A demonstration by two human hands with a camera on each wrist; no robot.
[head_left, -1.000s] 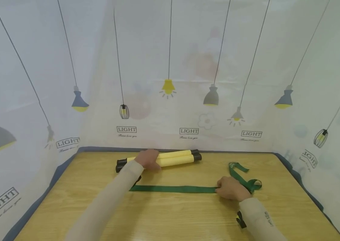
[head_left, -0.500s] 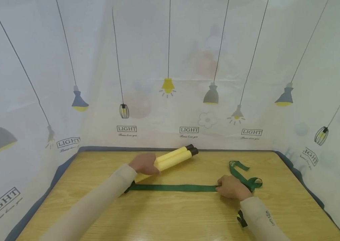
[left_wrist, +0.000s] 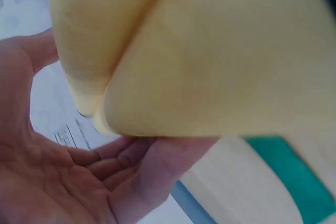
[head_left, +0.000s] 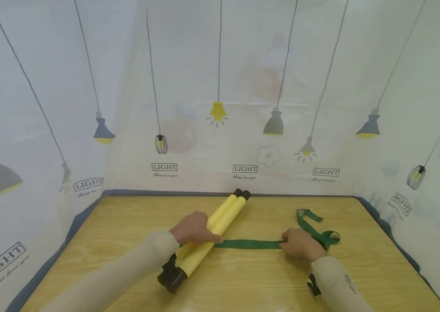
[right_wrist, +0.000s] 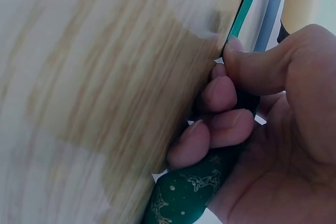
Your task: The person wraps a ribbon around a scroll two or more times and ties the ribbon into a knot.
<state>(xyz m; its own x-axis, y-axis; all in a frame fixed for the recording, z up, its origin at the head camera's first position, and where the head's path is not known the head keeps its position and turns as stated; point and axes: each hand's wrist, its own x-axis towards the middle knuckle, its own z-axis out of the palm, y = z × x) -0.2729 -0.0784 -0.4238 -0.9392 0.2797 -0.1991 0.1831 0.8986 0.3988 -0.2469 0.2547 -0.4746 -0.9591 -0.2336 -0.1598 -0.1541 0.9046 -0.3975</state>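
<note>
In the head view, two yellow tubes [head_left: 225, 219] with black end caps lie side by side, slanting across the table and over a green ribbon [head_left: 251, 244]. My left hand [head_left: 194, 228] grips both tubes around their middle. The left wrist view has the yellow tubes [left_wrist: 210, 61] close up between thumb and fingers [left_wrist: 157, 166]. At the right, my right hand [head_left: 299, 242] pinches the ribbon between thumb and curled fingers. Pale figures are printed on the ribbon [right_wrist: 184, 192] in the right wrist view. The ribbon's left part is hidden behind the tubes and left hand.
Beyond the right hand, the ribbon's loose end [head_left: 327, 237] curls and folds on the wooden table [head_left: 243, 281]. A pale wall covering [head_left: 204, 147] printed with hanging lamps encloses the back and both sides. The tubes' far caps [head_left: 243, 193] overlap the table's back edge.
My left hand has brought the yellow tubes nearer and turned them from lying nearly crosswise to a steep slant over the ribbon. The right hand has stayed in place on the ribbon.
</note>
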